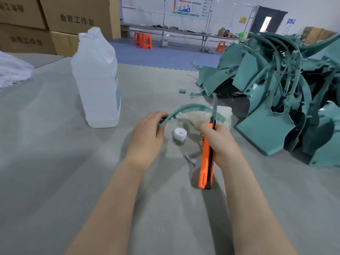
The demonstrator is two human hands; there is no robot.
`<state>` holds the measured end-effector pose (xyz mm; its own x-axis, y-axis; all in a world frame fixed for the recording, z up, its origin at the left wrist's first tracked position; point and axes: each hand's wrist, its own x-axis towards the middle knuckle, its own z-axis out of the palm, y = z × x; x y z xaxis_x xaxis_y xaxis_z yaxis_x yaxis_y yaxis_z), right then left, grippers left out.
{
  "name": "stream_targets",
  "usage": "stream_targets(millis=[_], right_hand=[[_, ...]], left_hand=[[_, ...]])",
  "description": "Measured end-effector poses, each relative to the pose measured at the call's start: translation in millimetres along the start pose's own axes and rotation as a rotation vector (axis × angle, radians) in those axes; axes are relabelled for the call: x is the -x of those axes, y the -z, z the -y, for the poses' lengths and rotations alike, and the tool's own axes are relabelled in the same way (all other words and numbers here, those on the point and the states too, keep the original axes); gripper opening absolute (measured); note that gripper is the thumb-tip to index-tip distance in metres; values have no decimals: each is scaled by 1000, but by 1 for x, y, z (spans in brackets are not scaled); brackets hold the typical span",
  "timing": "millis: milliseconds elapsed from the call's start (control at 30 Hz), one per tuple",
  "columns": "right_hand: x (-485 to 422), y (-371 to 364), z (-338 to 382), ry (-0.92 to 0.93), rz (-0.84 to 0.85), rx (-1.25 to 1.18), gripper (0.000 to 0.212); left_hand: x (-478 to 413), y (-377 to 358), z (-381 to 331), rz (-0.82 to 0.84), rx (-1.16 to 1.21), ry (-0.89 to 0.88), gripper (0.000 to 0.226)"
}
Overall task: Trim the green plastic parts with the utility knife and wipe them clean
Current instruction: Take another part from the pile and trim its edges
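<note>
Left hand (pixel 147 133) gripped the near-left end of 1 curved green strip (pixel 191 106), fingers curled round it. Right hand (pixel 219 142) held the orange utility knife (pixel 207 162), fingers wrapped on the handle, blade against the strip's far right. Trimming looked underway on this piece. Large pile of green parts (pixel 276 85) sat far right on the worktop (pixel 55 172), apparently untrimmed. White cloth (pixel 195 116) and open bottle (pixel 97 80) waited; wiping not yet begun.

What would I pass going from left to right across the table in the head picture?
A plastic bag → bottle → left hand → white cap → orange knife → pile of green parts.
</note>
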<state>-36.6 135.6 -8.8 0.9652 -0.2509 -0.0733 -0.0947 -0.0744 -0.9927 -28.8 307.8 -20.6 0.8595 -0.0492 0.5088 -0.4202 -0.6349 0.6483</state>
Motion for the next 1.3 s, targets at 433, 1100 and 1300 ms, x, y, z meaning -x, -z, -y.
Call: stream_targets(millis=[433, 1100, 1300], right_hand=[[20, -13, 11, 269, 115, 304, 20], [17, -18, 3, 77, 117, 128, 45], [20, -25, 3, 124, 180, 212, 46]], left_hand=[[6, 1, 10, -14, 100, 117, 33], [6, 5, 6, 44, 213, 106, 9], [6, 4, 5, 37, 182, 90, 8]])
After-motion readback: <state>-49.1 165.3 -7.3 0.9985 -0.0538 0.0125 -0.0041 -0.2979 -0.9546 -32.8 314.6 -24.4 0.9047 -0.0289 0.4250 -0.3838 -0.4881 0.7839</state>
